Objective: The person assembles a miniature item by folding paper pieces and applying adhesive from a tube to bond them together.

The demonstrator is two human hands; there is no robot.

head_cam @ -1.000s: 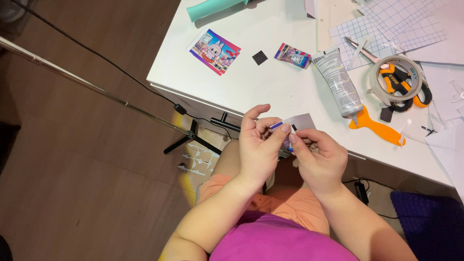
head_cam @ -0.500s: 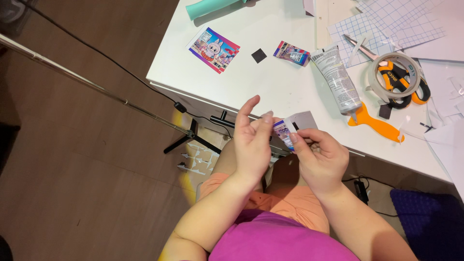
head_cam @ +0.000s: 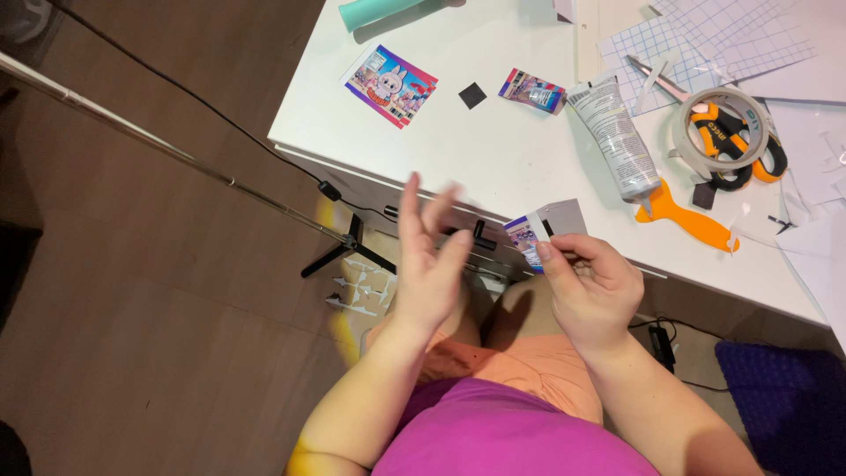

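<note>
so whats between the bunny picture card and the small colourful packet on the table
In the head view, a small black square lies between the bunny card and the small packet.

A white table (head_cam: 493, 167) is standing over a dark brown wood-plank floor (head_cam: 150, 300). A metal pole (head_cam: 167, 150) is crossing the floor diagonally, beside a black cable (head_cam: 203, 106). Warm light is falling from above.

White table (head_cam: 529, 167) fills upper right of frame. On it: teal tube (head_cam: 381, 11) top centre, colourful card (head_cam: 390, 85), small black square (head_cam: 472, 95), small packet (head_cam: 531, 90), grey glue tube (head_cam: 614, 137), orange scraper (head_cam: 683, 221), tape roll (head_cam: 721, 132) around scissors (head_cam: 736, 145), grid paper (head_cam: 696, 44) top right.
</note>
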